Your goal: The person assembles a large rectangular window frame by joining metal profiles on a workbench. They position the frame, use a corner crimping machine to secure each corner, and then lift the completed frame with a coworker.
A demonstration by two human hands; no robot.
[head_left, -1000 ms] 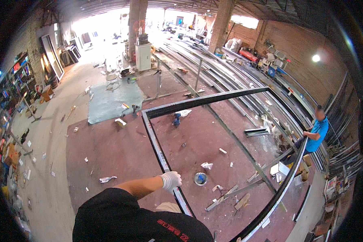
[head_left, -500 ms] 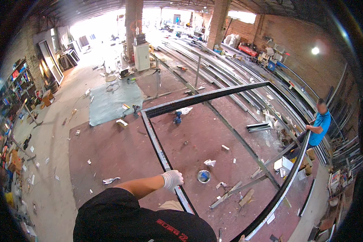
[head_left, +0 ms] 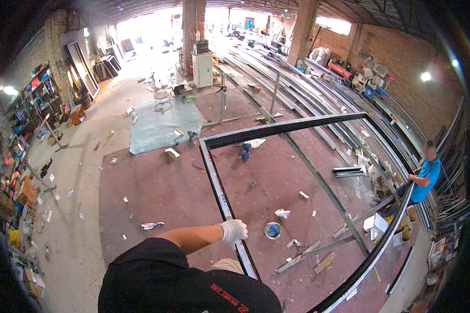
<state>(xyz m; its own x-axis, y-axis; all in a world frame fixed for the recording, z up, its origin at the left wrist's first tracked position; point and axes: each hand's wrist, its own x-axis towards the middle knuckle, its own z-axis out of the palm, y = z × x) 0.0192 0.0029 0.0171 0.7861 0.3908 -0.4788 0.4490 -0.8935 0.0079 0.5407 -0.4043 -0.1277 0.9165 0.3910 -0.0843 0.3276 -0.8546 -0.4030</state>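
A large rectangular metal frame point(head_left: 214, 177), black with pale protective film along its rail, stretches out in front of me above the floor. My left hand point(head_left: 234, 232), in a white knitted glove, is closed around its near left rail. My right hand is out of view. A co-worker in a blue shirt point(head_left: 427, 175) stands at the frame's far right side, hands at the rail. Through the frame's opening, a round metal bowl point(head_left: 272, 230) with something blue in it shows on the floor near my left hand.
Steel support bars point(head_left: 324, 193) run beneath the frame. A blue cordless drill point(head_left: 245, 151), an open white box point(head_left: 376, 225) and scraps lie on the reddish floor covering. Long metal profiles point(head_left: 261, 73) are stacked behind. A grey-green sheet point(head_left: 159, 130) lies to the left; a cabinet point(head_left: 202, 69) stands beyond.
The whole view has shifted, so the scene sits further right in the picture. My left hand keeps its grip on the rail. A fingertip at the lower edge has gone out of view.
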